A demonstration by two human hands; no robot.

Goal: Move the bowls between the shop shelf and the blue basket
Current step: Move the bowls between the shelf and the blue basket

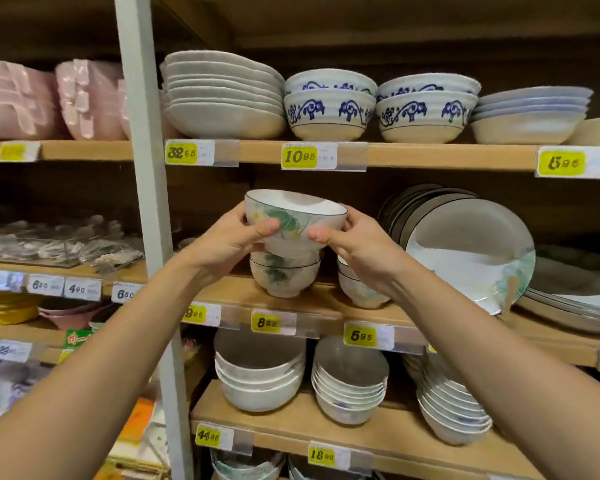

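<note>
Shelf tag "10 95"; left hand, right hand hold bowl

This is a crockery shop. Wooden shelves fill the frame, their front edges carrying yellow price labels in clear holders. Stacked blue-patterned bowls line the top, plates lean at right, and pink dishes sit upper left.
</note>
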